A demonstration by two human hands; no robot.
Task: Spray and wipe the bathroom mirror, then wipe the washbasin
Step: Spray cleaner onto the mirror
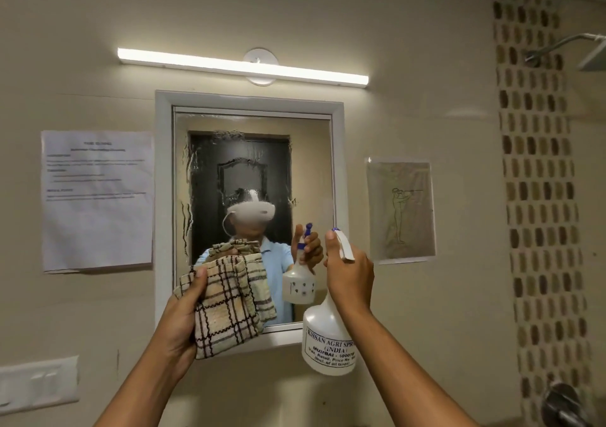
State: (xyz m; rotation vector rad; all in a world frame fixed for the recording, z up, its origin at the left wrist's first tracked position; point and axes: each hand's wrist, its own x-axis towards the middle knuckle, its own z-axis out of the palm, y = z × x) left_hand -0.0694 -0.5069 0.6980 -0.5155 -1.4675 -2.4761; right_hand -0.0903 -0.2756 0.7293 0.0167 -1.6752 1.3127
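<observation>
The white-framed mirror point(252, 151) hangs on the beige wall straight ahead, with wet streaks and droplets on its upper and left glass. My left hand point(183, 308) grips a folded beige checked cloth point(226, 305) in front of the mirror's lower left corner. My right hand point(349, 275) holds a white spray bottle point(328, 338) by its neck and trigger, nozzle pointing at the glass near the lower right corner. Both hands, cloth and bottle show reflected in the mirror. The washbasin is out of view.
A tube light point(242, 66) sits above the mirror. A printed sheet point(96, 197) is taped to its left and a drawing point(401, 210) to its right. A switch panel point(36, 384) is at lower left; a shower head point(583, 49) and tap point(560, 403) are at right.
</observation>
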